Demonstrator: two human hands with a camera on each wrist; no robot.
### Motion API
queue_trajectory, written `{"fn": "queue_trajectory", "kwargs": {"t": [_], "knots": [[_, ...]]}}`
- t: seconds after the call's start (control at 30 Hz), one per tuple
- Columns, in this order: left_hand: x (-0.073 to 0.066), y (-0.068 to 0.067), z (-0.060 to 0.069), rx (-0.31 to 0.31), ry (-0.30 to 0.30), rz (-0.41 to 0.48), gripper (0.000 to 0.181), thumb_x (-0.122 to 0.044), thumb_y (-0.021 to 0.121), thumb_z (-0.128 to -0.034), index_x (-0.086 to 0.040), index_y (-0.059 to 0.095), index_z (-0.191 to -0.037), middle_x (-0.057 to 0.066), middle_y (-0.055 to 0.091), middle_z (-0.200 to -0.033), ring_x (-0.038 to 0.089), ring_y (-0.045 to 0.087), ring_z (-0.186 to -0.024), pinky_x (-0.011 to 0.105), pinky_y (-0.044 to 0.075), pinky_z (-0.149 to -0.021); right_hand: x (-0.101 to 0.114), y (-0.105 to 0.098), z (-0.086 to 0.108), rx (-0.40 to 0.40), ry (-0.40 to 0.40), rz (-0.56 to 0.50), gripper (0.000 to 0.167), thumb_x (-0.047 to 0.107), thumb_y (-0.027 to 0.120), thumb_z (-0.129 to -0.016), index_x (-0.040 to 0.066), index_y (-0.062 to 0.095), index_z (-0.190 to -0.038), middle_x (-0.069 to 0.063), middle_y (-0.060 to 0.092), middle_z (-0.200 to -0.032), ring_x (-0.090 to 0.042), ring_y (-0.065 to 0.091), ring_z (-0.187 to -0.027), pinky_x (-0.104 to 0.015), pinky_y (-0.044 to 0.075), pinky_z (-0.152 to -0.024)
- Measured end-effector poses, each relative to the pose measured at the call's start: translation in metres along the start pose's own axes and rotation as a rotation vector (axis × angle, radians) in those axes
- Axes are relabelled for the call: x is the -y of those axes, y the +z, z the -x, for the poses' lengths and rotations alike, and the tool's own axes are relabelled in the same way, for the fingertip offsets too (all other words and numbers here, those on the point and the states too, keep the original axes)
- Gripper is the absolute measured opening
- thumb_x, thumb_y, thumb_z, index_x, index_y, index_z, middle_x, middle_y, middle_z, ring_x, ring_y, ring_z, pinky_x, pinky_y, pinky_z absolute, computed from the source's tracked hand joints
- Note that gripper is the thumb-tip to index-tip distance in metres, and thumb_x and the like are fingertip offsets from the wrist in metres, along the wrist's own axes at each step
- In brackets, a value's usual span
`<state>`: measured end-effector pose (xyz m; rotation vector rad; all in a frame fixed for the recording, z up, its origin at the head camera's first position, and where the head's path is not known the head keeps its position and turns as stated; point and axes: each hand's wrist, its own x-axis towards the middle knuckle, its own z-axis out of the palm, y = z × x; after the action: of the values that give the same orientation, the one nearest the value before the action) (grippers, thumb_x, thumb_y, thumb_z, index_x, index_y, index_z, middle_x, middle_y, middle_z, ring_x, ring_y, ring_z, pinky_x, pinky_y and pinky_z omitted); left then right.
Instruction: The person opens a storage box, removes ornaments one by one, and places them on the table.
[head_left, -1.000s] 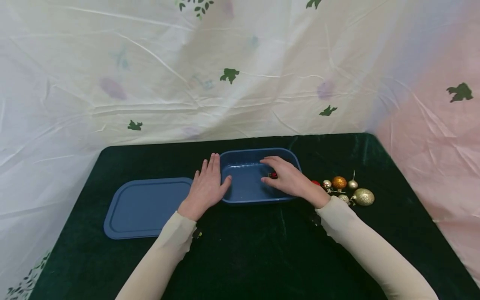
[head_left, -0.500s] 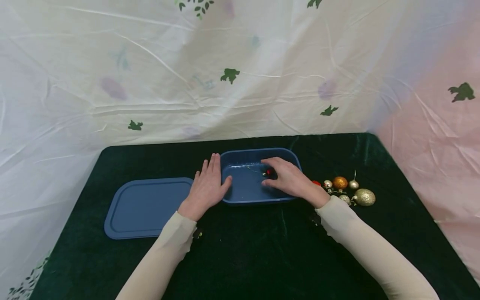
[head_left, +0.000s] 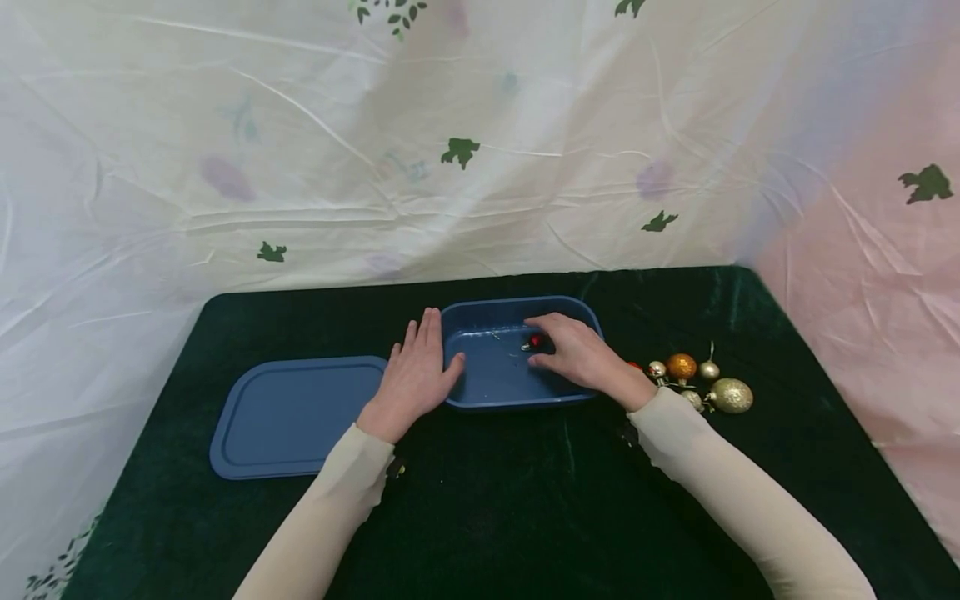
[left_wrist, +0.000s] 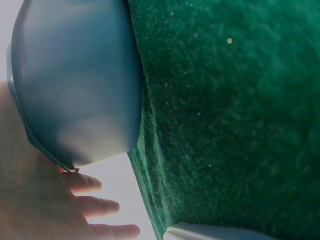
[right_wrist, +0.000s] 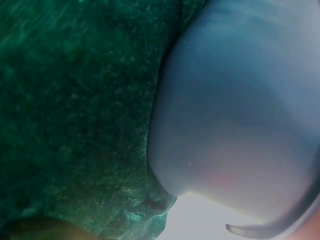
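Observation:
A blue rectangular container (head_left: pixel 480 379) stands uncovered on the dark green cloth. My left hand (head_left: pixel 414 373) rests against its left rim, with the fingers straight and the thumb over the edge. In the left wrist view, straight fingertips (left_wrist: pixel 107 205) show beyond the container's outer wall (left_wrist: pixel 80 80). My right hand (head_left: pixel 576 354) reaches over the right rim, thumb and fingers spread apart. Just off those fingers, a small red bauble (head_left: pixel 536 342) lies on the container floor. The right wrist view shows mostly the container's outside (right_wrist: pixel 235 110); the right fingers are hidden there.
A flat blue lid (head_left: pixel 300 417) lies left of the container. Right of it sit several baubles: an orange one (head_left: pixel 682 367), a large glittery gold one (head_left: pixel 731 396) and smaller ones, one red bauble (head_left: pixel 634 366) partly behind the right wrist. A patterned cloth (head_left: pixel 525 208) hangs behind the table.
The red bauble has come out from between my right thumb and fingers and lies slightly farther left and back on the container floor. Both hands have stayed nearly still.

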<state>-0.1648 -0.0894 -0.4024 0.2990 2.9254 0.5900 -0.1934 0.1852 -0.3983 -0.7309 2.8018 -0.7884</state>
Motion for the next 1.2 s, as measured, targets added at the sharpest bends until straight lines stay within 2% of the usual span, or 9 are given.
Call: {"fn": "queue_trajectory", "kwargs": {"t": [0.47,0.73,0.87,1.03,1.2], "knots": [[0.001,0.000,-0.001,0.008,0.000,0.003,0.084,-0.047,0.046,-0.1074,-0.005,0.003,-0.166,0.015,0.004,-0.173,0.041,0.010,-0.157,0.066,0.019,-0.120,-0.001,0.004,-0.007,-0.007,-0.014,0.029,0.046,0.015,0.076,-0.094,0.000,0.064,-0.136,-0.016,0.067,-0.126,-0.028,0.064,-0.113,-0.045,0.055,-0.092],[0.001,0.000,-0.001,0.004,0.004,0.008,0.084,-0.047,0.047,-0.1073,-0.005,0.005,-0.166,0.015,0.005,-0.173,0.041,0.011,-0.157,0.065,0.020,-0.120,0.000,0.004,-0.007,-0.027,-0.021,0.031,0.029,0.014,0.074,-0.096,0.003,0.073,-0.123,-0.012,0.071,-0.115,-0.022,0.066,-0.098,-0.039,0.055,-0.081],[0.000,0.000,-0.001,-0.001,0.008,0.007,0.084,-0.046,0.047,-0.1072,-0.004,0.005,-0.166,0.015,0.005,-0.173,0.041,0.011,-0.157,0.066,0.020,-0.120,0.002,0.000,-0.002,-0.064,-0.026,0.033,0.029,0.015,0.073,-0.097,0.004,0.073,-0.123,-0.011,0.071,-0.115,-0.023,0.066,-0.100,-0.042,0.056,-0.084],[0.000,0.000,-0.002,-0.006,0.004,0.001,0.085,-0.047,0.047,-0.1072,-0.004,0.004,-0.166,0.016,0.005,-0.173,0.041,0.011,-0.157,0.066,0.020,-0.120,0.007,-0.005,0.009,-0.128,-0.023,0.000,0.031,0.018,0.074,-0.097,0.005,0.073,-0.125,-0.011,0.071,-0.120,-0.025,0.066,-0.108,-0.048,0.054,-0.093],[0.000,0.000,-0.001,0.000,0.002,0.003,0.085,-0.047,0.047,-0.1072,-0.004,0.004,-0.166,0.015,0.005,-0.173,0.041,0.011,-0.157,0.065,0.020,-0.120,0.007,-0.008,0.022,-0.183,-0.028,-0.040,0.031,0.019,0.075,-0.096,0.005,0.073,-0.125,-0.011,0.071,-0.121,-0.026,0.067,-0.109,-0.048,0.055,-0.093]]}}
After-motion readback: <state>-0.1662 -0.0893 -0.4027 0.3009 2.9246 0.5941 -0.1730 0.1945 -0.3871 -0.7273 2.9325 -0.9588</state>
